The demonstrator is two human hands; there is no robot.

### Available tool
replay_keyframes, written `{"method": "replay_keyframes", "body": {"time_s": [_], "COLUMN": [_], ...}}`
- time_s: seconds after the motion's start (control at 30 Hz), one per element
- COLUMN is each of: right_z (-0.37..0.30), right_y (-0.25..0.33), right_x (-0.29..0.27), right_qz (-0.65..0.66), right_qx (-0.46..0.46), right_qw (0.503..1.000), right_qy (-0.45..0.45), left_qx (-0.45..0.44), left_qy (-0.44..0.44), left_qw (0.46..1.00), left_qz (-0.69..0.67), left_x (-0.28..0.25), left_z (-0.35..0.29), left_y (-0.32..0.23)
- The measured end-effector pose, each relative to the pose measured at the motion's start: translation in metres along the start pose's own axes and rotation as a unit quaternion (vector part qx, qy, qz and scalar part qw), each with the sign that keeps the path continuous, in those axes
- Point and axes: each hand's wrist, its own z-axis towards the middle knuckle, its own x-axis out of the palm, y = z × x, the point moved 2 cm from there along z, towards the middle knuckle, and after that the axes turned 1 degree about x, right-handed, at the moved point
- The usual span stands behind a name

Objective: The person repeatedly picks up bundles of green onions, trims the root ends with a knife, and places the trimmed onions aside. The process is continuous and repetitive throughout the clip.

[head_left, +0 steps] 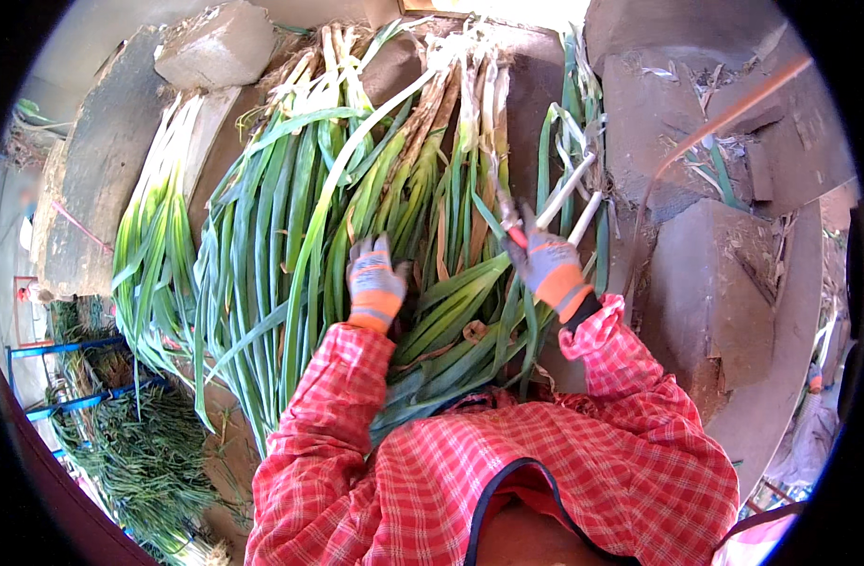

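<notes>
Holding red-handled tool (517, 235) in right hand (551, 268), resting left hand (373, 277) on leek pile (300, 198), right of and nearer than pale block (215, 47); can't tell left finger closure. Could nick sound leaves (276, 269) or left hand via tool slip or shifting stalks. Pointing pale ends (477, 71) away, right of block, long axis near-far.

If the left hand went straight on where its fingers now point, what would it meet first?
Most likely the green leaves directly ahead of the left hand; whether it would push into them or pass above is unclear from this view.
</notes>
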Motion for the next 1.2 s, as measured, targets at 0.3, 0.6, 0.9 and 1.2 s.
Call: {"method": "replay_keyframes", "body": {"time_s": [0.3, 0.6, 0.9, 1.2], "right_z": [0.004, -0.032, -0.067, -0.067], "right_y": [0.062, 0.030, 0.030, 0.033], "right_x": [0.050, 0.013, 0.032, 0.032], "right_qz": [0.007, 0.012, -0.046, -0.083], "right_qx": [-0.081, -0.039, -0.066, -0.072], "right_qw": [0.992, 0.999, 0.991, 0.985], "right_qy": [0.091, -0.004, 0.106, 0.131], "left_qx": [-0.033, -0.025, -0.039, -0.039], "left_qy": [0.151, 0.175, 0.070, 0.092], "left_qw": [0.978, 0.984, 0.962, 0.977], "left_qz": [0.143, 0.001, -0.262, -0.188], "left_x": [0.020, 0.018, 0.061, 0.053], "left_z": [0.055, 0.044, -0.002, -0.004], "left_y": [0.009, -0.053, -0.017, -0.028]}}
